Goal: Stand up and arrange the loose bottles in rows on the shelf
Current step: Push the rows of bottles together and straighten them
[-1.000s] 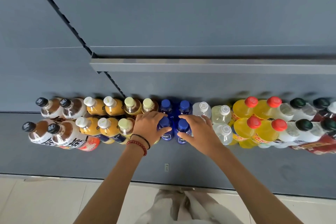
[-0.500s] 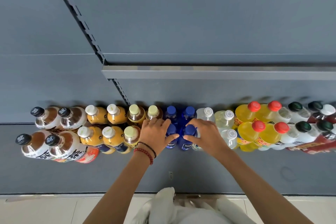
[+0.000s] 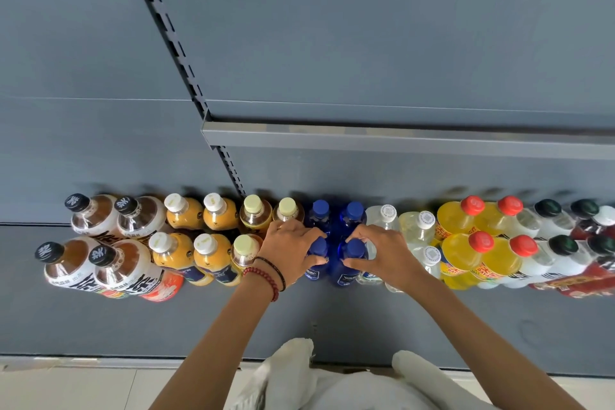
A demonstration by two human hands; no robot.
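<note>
Two rows of upright bottles run across the grey shelf [image 3: 233,319]. At the centre stand blue bottles, two at the back [image 3: 336,215] and two at the front. My left hand [image 3: 289,251] grips the front left blue bottle [image 3: 316,263] at its neck. My right hand [image 3: 382,251] grips the front right blue bottle [image 3: 352,261] the same way. Both front bottles stand upright, side by side and touching.
Left of the blue ones stand tea bottles with pale caps [image 3: 248,248], orange juice bottles [image 3: 173,251] and brown milk-tea bottles [image 3: 70,263]. To the right are clear bottles [image 3: 417,226], yellow ones with red caps [image 3: 466,253] and dark-capped ones [image 3: 562,253]. An upper shelf edge [image 3: 399,140] overhangs the back row.
Both hands with the two front blue bottles have shifted a little toward the back row. The camera has moved nearer, so the shelf looks larger.
</note>
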